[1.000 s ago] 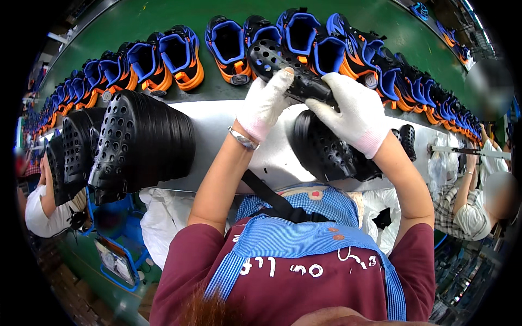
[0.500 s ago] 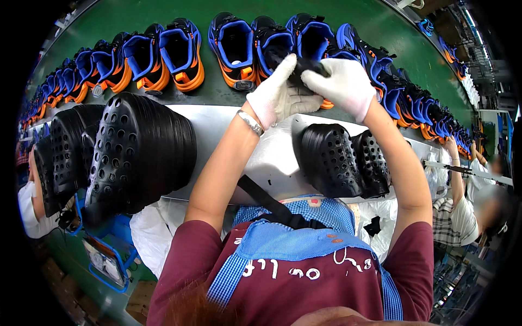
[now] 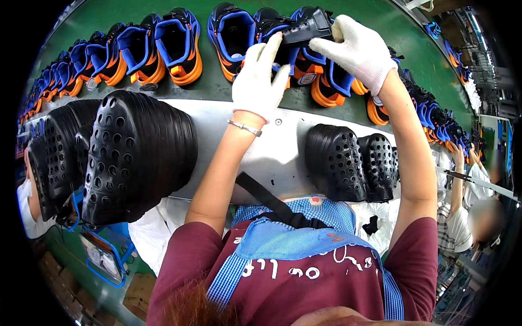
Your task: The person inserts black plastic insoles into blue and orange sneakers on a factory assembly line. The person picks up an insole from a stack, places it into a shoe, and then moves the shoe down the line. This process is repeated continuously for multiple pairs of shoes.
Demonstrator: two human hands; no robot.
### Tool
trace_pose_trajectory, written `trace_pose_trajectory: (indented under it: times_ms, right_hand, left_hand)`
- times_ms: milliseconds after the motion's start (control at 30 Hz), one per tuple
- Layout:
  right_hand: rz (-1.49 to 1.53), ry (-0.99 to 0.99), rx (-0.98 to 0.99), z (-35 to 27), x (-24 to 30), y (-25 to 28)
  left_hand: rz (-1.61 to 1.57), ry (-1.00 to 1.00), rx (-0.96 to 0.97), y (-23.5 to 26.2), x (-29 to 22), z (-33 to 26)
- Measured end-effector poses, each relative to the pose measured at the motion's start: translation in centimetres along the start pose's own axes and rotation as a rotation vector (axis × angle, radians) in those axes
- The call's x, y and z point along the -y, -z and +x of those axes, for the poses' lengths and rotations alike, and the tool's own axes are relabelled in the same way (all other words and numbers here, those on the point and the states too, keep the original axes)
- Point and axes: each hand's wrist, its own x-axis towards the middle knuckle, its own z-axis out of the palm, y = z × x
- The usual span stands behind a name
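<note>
A black plastic shoe insert is tilted over the row of shoes, with my gloved right hand gripping its right end. My left hand, also in a white glove, is stretched out above the heel of a black shoe with a blue lining. Its fingers are apart, and the forefinger tip is by the insert's left end; whether they touch is unclear. Another black, blue and orange shoe stands just left of that hand. Further shoes with orange soles lie beneath my right hand.
Large nested stacks of perforated black inserts stand at the left of the metal ledge. Smaller stacks are at its right. Rows of shoes line the green table. Co-workers' arms show at both sides.
Both hands have moved farther away and apart. The insert has risen with my right hand, showing its side. My left hand has turned, its fingers now pointing away and spread.
</note>
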Motion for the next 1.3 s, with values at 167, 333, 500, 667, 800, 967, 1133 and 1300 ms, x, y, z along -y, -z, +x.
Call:
trace_pose_trajectory:
  times_ms: [167,333,500,667,800,967,1133,1300]
  right_hand:
    - [0.24,-0.154,-0.161,0.9,0.9,-0.8]
    - [0.188,-0.093,0.051,2.4,0.6,-0.4]
    - [-0.031,0.148,0.134,1.9,1.0,-1.4]
    - [-0.028,0.115,0.218,0.9,2.5,-2.8]
    - [-0.065,0.153,0.118,0.0,3.4,-5.2]
    - [0.093,0.092,0.156,2.1,3.7,-4.7]
    - [0.165,-0.011,0.324,3.3,3.1,-5.9]
    - [-0.219,0.346,0.16,3.4,3.9,-10.0]
  left_hand:
    - [0.084,0.025,-0.049,-0.3,0.6,0.9]
    - [0.183,0.042,-0.08,-1.0,1.3,0.3]
    - [0.164,0.083,-0.042,-0.6,1.7,-0.1]
    - [0.054,0.118,0.009,0.3,1.4,-1.4]
    - [0.002,-0.085,0.054,0.1,2.5,-2.4]
    - [0.028,-0.137,0.048,-1.1,3.1,-1.2]
    - [-0.001,-0.145,0.006,-2.4,1.9,-2.4]
    - [0.191,-0.056,0.136,-1.7,2.6,-2.0]
